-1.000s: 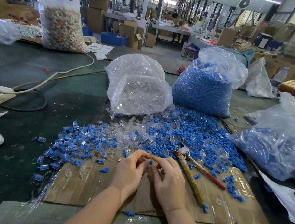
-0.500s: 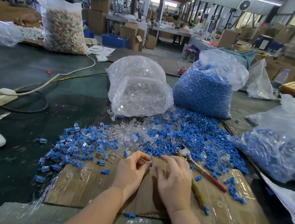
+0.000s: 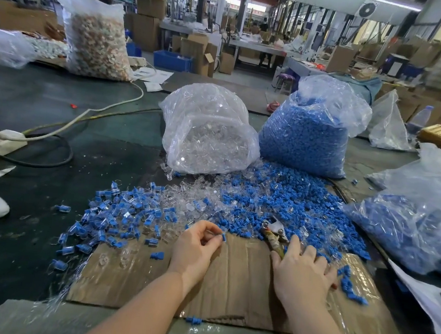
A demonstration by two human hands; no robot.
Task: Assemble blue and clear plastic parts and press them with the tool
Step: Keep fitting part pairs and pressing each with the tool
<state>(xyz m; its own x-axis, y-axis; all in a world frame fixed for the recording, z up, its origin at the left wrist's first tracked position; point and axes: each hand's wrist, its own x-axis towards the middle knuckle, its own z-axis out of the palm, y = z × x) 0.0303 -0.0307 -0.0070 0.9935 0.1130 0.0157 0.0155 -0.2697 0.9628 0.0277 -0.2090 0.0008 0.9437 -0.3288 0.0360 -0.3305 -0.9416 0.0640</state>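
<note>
- Head view: left hand [image 3: 196,242] pinched a small blue-and-clear piece [image 3: 223,237] at its fingertips, held just above the cardboard sheet [image 3: 239,284].
- Right hand [image 3: 302,272] lay over the handles of the pliers-type tool [image 3: 275,232], fingers spread across them; whether it really gripped the handles — couldn't tell, palm hid that. Tool head pointed away from the person, resting at the edge of the loose parts.
- Pinched piece looked like a blue part already seated in a clear one, but too small to be sure.
- Done so far, judging by layout: heap of joined blue/clear pieces [image 3: 117,215] to the left on the dark table, prob. finished units.
- Left to do: lots. Loose blue parts [image 3: 292,202] and loose clear parts [image 3: 199,194] were spread ahead of the cardboard, w/ a bag of clear parts [image 3: 210,130] and a bag of blue parts [image 3: 311,133] behind, both well filled. Another bag w/ blue contents [image 3: 413,227] sat at right.
- Current step, my read: one unit put together by hand, pressing w/ tool not yet done.
- Overall: early in a long batch; the supply far outweighs the finished heap.
</note>
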